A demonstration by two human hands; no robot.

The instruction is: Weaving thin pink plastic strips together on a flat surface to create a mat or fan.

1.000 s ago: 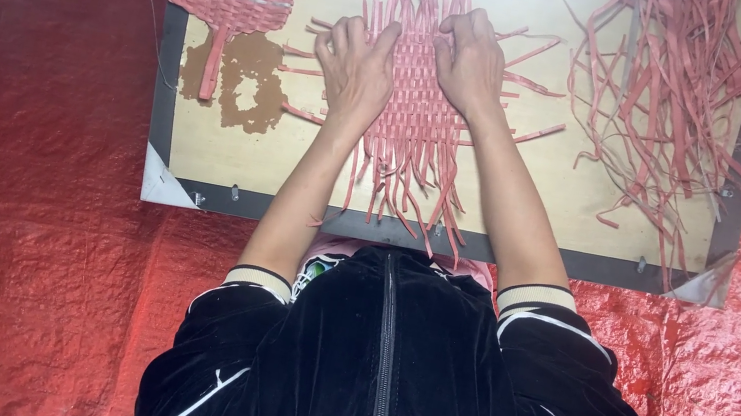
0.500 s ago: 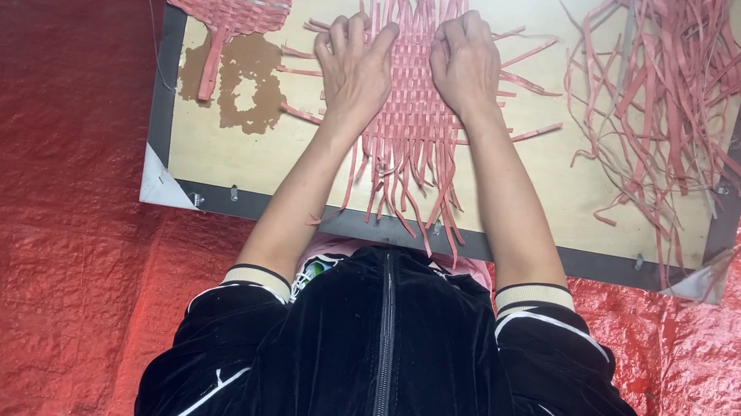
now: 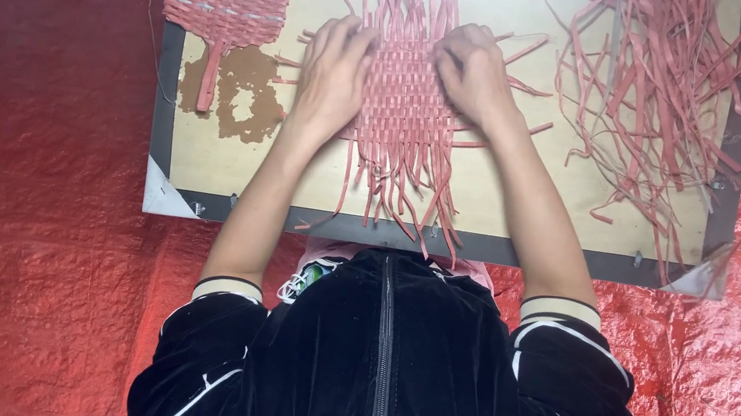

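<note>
- Woven mat (image 3: pixel 405 108) of pink strips lies under our left hand (image 3: pixel 333 75) and right hand (image 3: pixel 471 74), fingers flat, gripping nothing.
- Loose strips (image 3: pixel 654 96) lie right.

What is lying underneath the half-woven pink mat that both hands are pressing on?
The half-woven pink mat lies on a tan board with a dark border. The left hand and right hand cover its side edges, hiding what lies beneath them.

Black velvety zip jacket, white-striped sleeves pushed up, ribbed cuffs.
</note>
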